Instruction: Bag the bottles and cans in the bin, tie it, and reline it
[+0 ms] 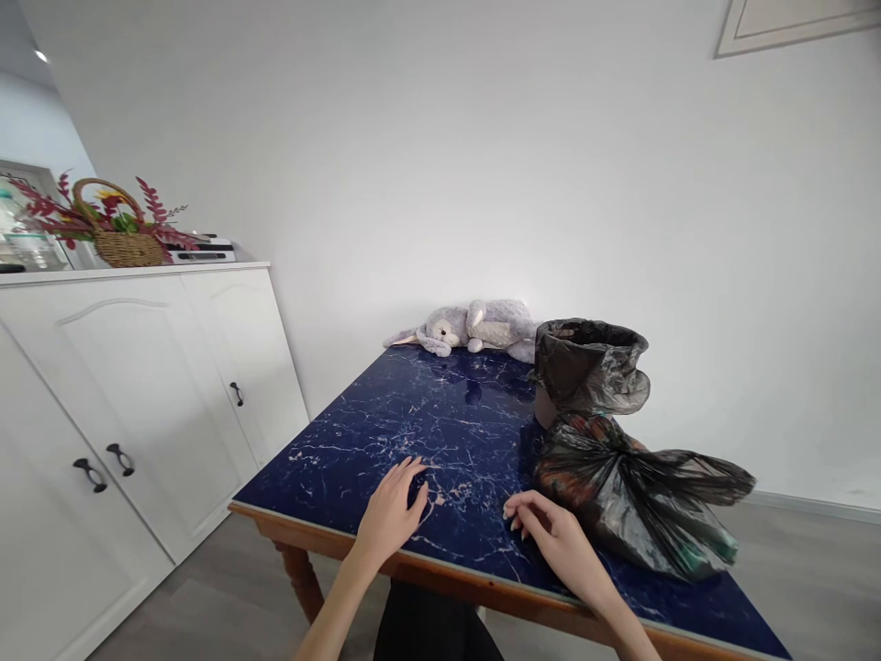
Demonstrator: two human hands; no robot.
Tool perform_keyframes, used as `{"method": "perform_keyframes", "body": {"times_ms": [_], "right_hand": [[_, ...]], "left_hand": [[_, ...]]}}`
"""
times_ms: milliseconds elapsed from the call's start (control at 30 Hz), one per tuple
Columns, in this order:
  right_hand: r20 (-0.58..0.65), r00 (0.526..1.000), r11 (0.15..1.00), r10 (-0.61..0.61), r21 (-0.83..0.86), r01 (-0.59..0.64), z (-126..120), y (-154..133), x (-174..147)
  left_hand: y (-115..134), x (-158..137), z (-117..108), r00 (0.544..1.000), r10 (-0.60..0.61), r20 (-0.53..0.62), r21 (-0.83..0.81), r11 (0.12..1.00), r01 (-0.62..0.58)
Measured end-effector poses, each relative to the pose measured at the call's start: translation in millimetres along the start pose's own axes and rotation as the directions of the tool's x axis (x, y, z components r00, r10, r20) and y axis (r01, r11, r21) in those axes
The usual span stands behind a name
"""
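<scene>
My left hand (pixel 394 507) rests near the front of the blue marbled tabletop (pixel 440 422), palm down, its fingers stretched out and thumb apart. Nothing is in it. To the right, my right hand (pixel 551 534) is over the table with loosely bent fingers and a gap at the thumb; I see nothing held. Closest to it is a knotted black plastic bag (pixel 619 487), full, with orange and green showing through. Just behind that bag stands a bin lined with another black bag (pixel 585 367), its liner folded over the rim.
A lilac plush rabbit (pixel 482 326) lies on its side at the table's far edge by the wall. White cabinets (pixel 138 395) stand at the left, topped by a wicker basket (pixel 128 248) with red foliage. The table's wooden edge (pixel 330 540) runs in front of me.
</scene>
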State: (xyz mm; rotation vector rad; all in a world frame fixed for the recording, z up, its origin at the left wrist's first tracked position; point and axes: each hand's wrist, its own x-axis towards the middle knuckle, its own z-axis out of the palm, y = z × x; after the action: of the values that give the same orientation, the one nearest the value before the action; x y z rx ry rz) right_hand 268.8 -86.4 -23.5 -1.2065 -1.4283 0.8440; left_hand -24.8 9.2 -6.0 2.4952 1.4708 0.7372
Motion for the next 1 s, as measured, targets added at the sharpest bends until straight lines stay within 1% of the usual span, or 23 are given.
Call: {"method": "perform_keyframes", "body": {"times_ms": [200,400,500,767,1000], "right_hand": [[0.007,1.0,1.0,-0.002,0.005,0.002,-0.1,1.7,0.3],[0.023,1.0,1.0,0.005,0.003,-0.005,-0.8,1.6,0.2],[0.028,1.0,1.0,0.01,-0.003,-0.009,-1.0,-0.4,-0.4],[0.023,1.0,1.0,0.01,-0.01,-0.01,-1.3,-1.4,-1.2],[0.029,1.0,1.0,0.011,-0.006,-0.011,-1.3,3.7,-0.1]], "left_hand": [[1.7,0.2,-0.9,1.0,0.005,-0.002,-0.007,1.0,-0.005],[3.4,-0.4,-3.0,0.999,-0.016,0.029,-0.007,1.0,0.016],[4.0,-0.6,-3.5,1.0,-0.01,0.022,-0.005,1.0,0.01],[5.7,-0.2,-3.9,0.999,-0.02,0.038,-0.001,1.0,0.02],[5.5,-0.5,-4.7,1.0,-0.002,0.018,0.0,1.0,0.002]]}}
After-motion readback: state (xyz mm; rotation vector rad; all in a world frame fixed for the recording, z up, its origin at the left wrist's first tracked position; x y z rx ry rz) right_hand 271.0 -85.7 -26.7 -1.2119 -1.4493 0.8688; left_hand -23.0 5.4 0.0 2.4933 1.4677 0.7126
